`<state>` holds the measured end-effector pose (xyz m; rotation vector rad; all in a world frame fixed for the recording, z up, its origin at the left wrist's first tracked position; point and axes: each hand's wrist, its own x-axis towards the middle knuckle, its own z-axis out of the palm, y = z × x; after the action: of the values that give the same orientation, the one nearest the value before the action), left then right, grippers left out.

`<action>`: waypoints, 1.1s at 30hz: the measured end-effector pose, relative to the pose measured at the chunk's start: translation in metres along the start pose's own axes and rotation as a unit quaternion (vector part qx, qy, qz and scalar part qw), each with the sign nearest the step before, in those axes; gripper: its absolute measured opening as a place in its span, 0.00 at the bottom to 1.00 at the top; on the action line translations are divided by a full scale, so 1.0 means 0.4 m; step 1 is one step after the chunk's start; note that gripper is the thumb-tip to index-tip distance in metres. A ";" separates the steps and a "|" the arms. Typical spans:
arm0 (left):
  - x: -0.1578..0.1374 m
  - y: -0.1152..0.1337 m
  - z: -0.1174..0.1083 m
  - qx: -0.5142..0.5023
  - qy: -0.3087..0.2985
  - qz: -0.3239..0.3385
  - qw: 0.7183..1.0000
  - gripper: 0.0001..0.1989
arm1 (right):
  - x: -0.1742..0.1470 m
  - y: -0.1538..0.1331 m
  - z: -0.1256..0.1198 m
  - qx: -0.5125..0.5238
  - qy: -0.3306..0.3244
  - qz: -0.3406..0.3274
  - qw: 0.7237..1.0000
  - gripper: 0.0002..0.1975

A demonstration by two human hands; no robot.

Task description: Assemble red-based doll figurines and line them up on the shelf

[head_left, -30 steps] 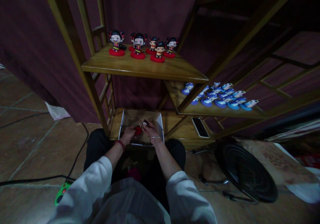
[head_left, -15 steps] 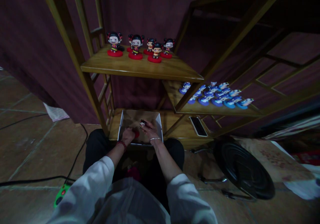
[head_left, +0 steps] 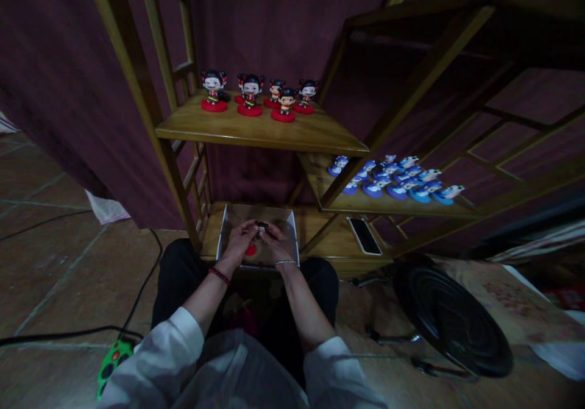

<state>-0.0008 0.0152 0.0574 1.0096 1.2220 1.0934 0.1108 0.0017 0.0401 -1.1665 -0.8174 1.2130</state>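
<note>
Over an open cardboard box (head_left: 293, 229) with white outer sides, my left hand (head_left: 241, 240) and my right hand (head_left: 278, 242) meet at a small dark-haired figurine (head_left: 262, 227). Fingers of both hands are closed around it, so only its dark head and pale face show between them. Below the hands, a round red base (head_left: 251, 250) lies inside the box. Several black-haired figurines (head_left: 250, 91) on red bases stand on the wooden shelf (head_left: 256, 135) above.
Blue and white figurines (head_left: 402, 180) crowd the right shelf. Below them a phone (head_left: 364, 235) lies on the lowest board. A black round stool (head_left: 452, 317) stands at right. On the left floor are a cable (head_left: 68, 336) and a green power strip (head_left: 112, 363).
My left hand has come up from the red base and joined my right hand at the figurine. The red base now lies free in the box. The view has shifted slightly.
</note>
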 end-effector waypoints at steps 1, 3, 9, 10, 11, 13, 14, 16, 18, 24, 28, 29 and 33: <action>-0.006 0.007 0.000 -0.015 -0.002 0.000 1.000 0.19 | -0.005 -0.007 0.001 0.000 -0.006 0.001 1.000 0.21; -0.015 0.019 -0.001 -0.040 -0.006 0.000 0.999 0.18 | -0.015 -0.020 0.001 -0.007 -0.015 0.003 1.000 0.22; -0.034 0.047 -0.002 -0.088 -0.012 -0.005 0.996 0.17 | -0.038 -0.047 -0.001 -0.002 -0.023 0.004 1.000 0.23; -0.037 0.051 -0.002 -0.094 -0.011 -0.006 0.995 0.17 | -0.040 -0.050 -0.001 0.011 -0.026 0.005 1.000 0.23; -0.040 0.055 -0.002 -0.099 -0.010 -0.006 0.995 0.17 | -0.042 -0.052 0.000 0.024 -0.028 0.005 0.999 0.22; -0.046 0.063 -0.002 -0.107 -0.010 -0.006 0.994 0.17 | -0.044 -0.057 0.002 0.038 -0.030 0.002 0.999 0.20; -0.049 0.068 -0.003 -0.109 -0.010 -0.006 0.994 0.17 | -0.045 -0.061 0.004 0.040 -0.030 0.000 0.999 0.19; -0.053 0.076 -0.004 -0.114 -0.010 -0.006 0.993 0.18 | -0.048 -0.068 0.011 0.043 -0.024 -0.005 0.999 0.18; -0.057 0.086 -0.005 -0.119 -0.012 -0.004 0.993 0.18 | -0.051 -0.077 0.019 0.050 -0.017 -0.006 0.999 0.18; -0.070 0.110 -0.012 -0.129 -0.015 -0.006 0.992 0.17 | -0.059 -0.097 0.040 0.066 0.000 0.009 0.998 0.17; -0.078 0.116 -0.016 -0.131 -0.016 0.005 0.991 0.17 | -0.060 -0.102 0.043 0.059 -0.005 0.002 0.998 0.17; -0.080 0.117 -0.017 -0.131 -0.017 0.009 0.991 0.17 | -0.061 -0.103 0.043 0.054 -0.006 -0.005 0.999 0.17; -0.087 0.120 -0.019 -0.144 -0.024 0.017 0.989 0.19 | -0.068 -0.111 0.046 0.051 -0.004 -0.019 0.999 0.18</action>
<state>-0.0133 -0.0095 0.1105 0.8316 0.9774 1.2243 0.0996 -0.0185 0.0905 -1.0605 -0.7714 1.2154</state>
